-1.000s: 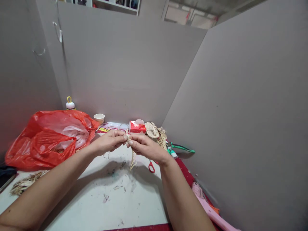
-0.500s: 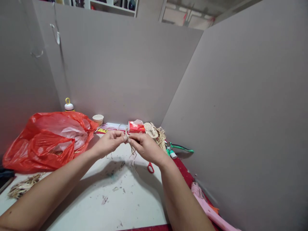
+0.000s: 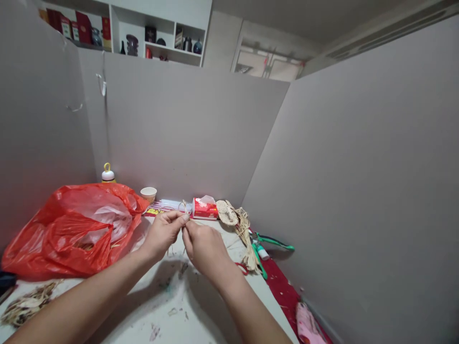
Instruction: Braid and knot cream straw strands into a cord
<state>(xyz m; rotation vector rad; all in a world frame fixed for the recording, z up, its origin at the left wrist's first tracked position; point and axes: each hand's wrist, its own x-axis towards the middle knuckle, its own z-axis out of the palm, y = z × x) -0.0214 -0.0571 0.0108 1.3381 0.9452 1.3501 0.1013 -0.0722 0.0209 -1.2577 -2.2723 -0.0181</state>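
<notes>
My left hand and my right hand meet above the white table, fingertips pressed together. Between them they pinch a strand of dried straw-like fibre; a bit sticks up above the fingers, and thin ends hang below. Most of the strand is hidden by the fingers. Just behind the hands stands a red tissue packet. To its right lie a woven straw piece and a bundle of loose straw strands. Red-handled scissors show partly beside my right wrist.
A red plastic bag fills the left side, with straw scraps before it. A paper cup and a bottle stand at the back. Green-handled pliers lie right. Grey panels enclose the table.
The camera view has tilted up, showing more shelf. My right hand has turned, its knuckles now facing upward and its fingers curled closer in. Both hands still pinch the straw.
</notes>
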